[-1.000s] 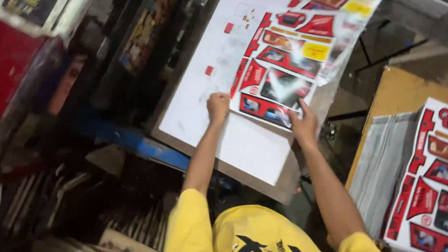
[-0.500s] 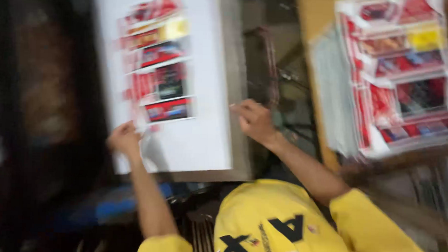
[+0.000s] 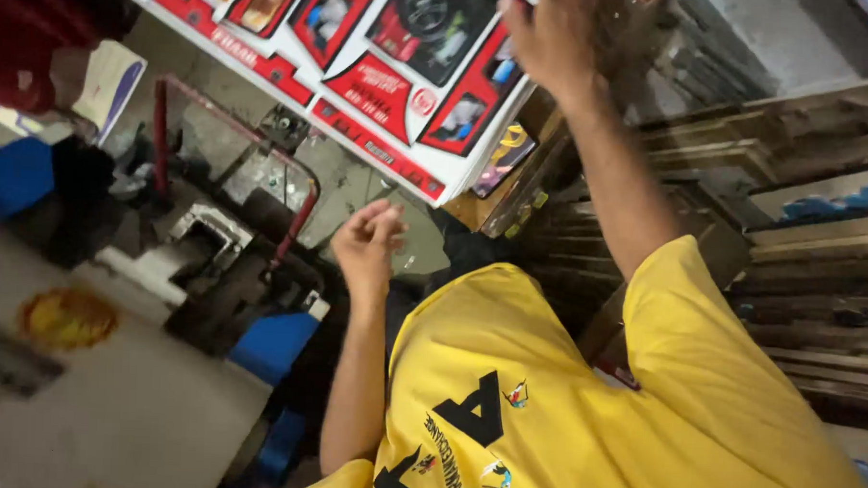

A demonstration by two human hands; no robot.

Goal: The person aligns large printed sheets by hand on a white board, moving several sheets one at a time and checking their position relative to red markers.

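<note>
A stack of printed card sheets (image 3: 364, 49), red, white and black with pictures of toy cars, lies at the top of the view. My right hand (image 3: 549, 32) is stretched out to the stack's right edge, its fingers over the top sheet. My left hand (image 3: 369, 242) hangs in the air below the stack with its fingers curled together and nothing in it. It touches neither the sheets nor the machine parts. My yellow shirt (image 3: 582, 403) fills the lower right.
A red metal frame (image 3: 301, 196) and dark machine parts (image 3: 212, 255) sit left of my left hand. Blue blocks (image 3: 272, 344) lie lower down. A grey surface with an orange stain (image 3: 66, 320) is at lower left. Stacked wooden boards (image 3: 819, 248) stand on the right.
The view has swung from the white board to the stack of printed sheets. My right hand has reached up to the stack. My left hand has come off the board and hangs free.
</note>
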